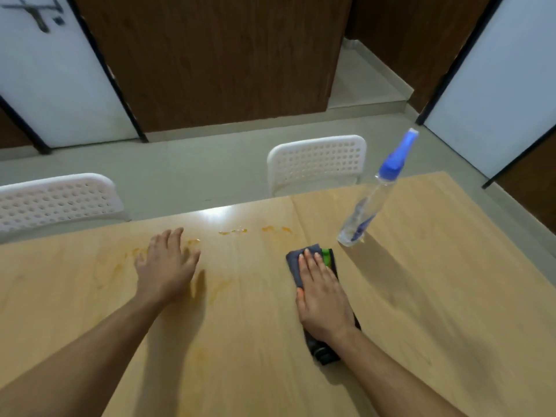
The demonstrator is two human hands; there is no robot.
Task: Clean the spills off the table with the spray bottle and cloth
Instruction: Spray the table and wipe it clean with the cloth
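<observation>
Wood table: light tan laminate top (246,341) fills the lower half of the frame, seam running up the right-centre.
Spills: orange smears and droplets (233,232) along the far edge, centre of frame, with fainter streaks by the left hand.
Left hand: (167,264) centre-left, flat over the smeared patch with fingers spread and straight, holding nothing.
Right hand: (322,293) centre-right, palm down pressing on the cloth, fingers straight and together.
Cloth: dark grey, folded, with a green patch (293,261), pinned under the right hand and poking out at both ends.
Spray bottle: clear with a blue trigger top (370,203), standing on the table just beyond the cloth, right of centre, nobody touching it.
Chairs: two white perforated plastic ones (317,162) at the far edge, one far left, one centre-right.
</observation>
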